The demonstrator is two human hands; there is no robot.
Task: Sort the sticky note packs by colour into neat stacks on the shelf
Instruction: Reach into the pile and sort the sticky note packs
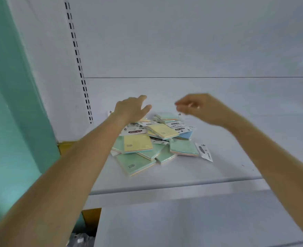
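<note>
The sticky note packs [154,138] lie in one loose, unsorted heap near the middle of the white shelf [236,139], green, yellow and at least one blue overlapping at all angles, so no colour stack has been started as far as I can see. Both arms reach in from the near side, and the heap sits just below and between the two hands, toward six o'clock from each of them. The left hand [131,108] hovers at the heap's eleven o'clock, fingers spread and slack, gripping nothing; its palm hangs over the far-left packs, and whether it touches them I cannot tell. The right hand [195,106] is up at about one o'clock from the heap, blurred, fingers loosely curled with the tips drawn together; nothing shows between them, so it looks empty, though the blur leaves some doubt. The heap's long run goes roughly from seven o'clock, where a big green pack [134,163] juts out, to one o'clock, where the blue pack [185,135] peeks from under the labels. The left hand looks the nearer one, almost over the pile, while the right stands a little apart, so I would judge the left better placed to take a first pack, likely the top yellow pack [162,131] just beside its fingertips.
</note>
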